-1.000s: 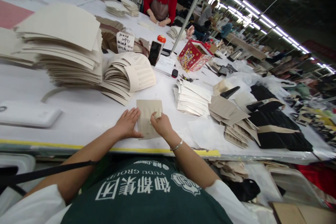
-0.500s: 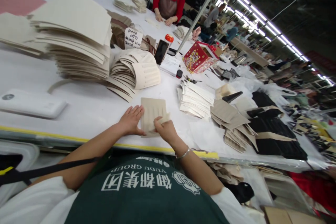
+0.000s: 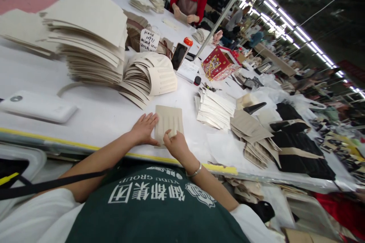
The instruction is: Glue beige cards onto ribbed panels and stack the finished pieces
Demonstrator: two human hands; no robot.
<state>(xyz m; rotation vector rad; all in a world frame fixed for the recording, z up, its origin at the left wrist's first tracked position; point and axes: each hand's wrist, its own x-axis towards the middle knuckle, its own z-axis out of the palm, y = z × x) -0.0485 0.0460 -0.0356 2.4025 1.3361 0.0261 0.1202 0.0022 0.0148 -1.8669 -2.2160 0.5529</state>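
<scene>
beige ribbed panel (image 3: 169, 117): laid flat on white table (image 3: 105, 115), near front edge | left hand (image 3: 145, 129): spread open, rested at panel's left side | right hand (image 3: 177, 145): closed round pale piece (image 3: 172, 133), held over panel

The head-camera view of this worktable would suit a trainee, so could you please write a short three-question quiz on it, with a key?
1. Multiple choice: on which arm does the person wear the bracelet? A) left B) right C) both
2. True or false: the left hand rests on the red box.
3. Open question: what is in the grip of the right hand, over the beige panel?

Key
1. B, right.
2. False; it is at the left edge of the beige panel.
3. A small pale piece; what exactly it is cannot be told.
</scene>
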